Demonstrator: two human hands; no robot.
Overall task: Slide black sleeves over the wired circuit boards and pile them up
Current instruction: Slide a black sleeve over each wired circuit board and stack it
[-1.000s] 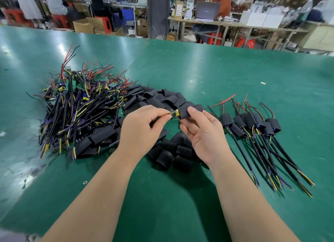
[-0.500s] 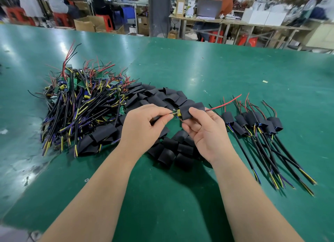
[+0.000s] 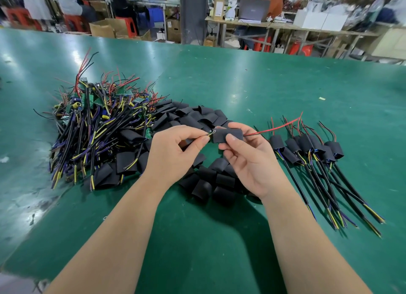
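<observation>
Above the green table, my right hand [image 3: 248, 159] pinches a black sleeve [image 3: 227, 135] that covers most of a wired circuit board. Red wires [image 3: 274, 127] stick out of the sleeve's right end. My left hand [image 3: 175, 155] grips the board's cable end [image 3: 209, 133] at the sleeve's left mouth, where a bit of yellow shows. A heap of bare wired circuit boards [image 3: 96, 126] lies to the left. Loose black sleeves [image 3: 208, 179] are scattered under and behind my hands. Several sleeved boards [image 3: 312, 148] lie piled to the right, cables pointing toward me.
The green table [image 3: 219, 238] reaches far back. Beyond its far edge stand benches, cardboard boxes, red stools and people at work. A small scrap [image 3: 322, 98] lies on the table at the right.
The sleeve has slid further left over the board, so less of the board shows at its left mouth. More red wire sticks out on the right.
</observation>
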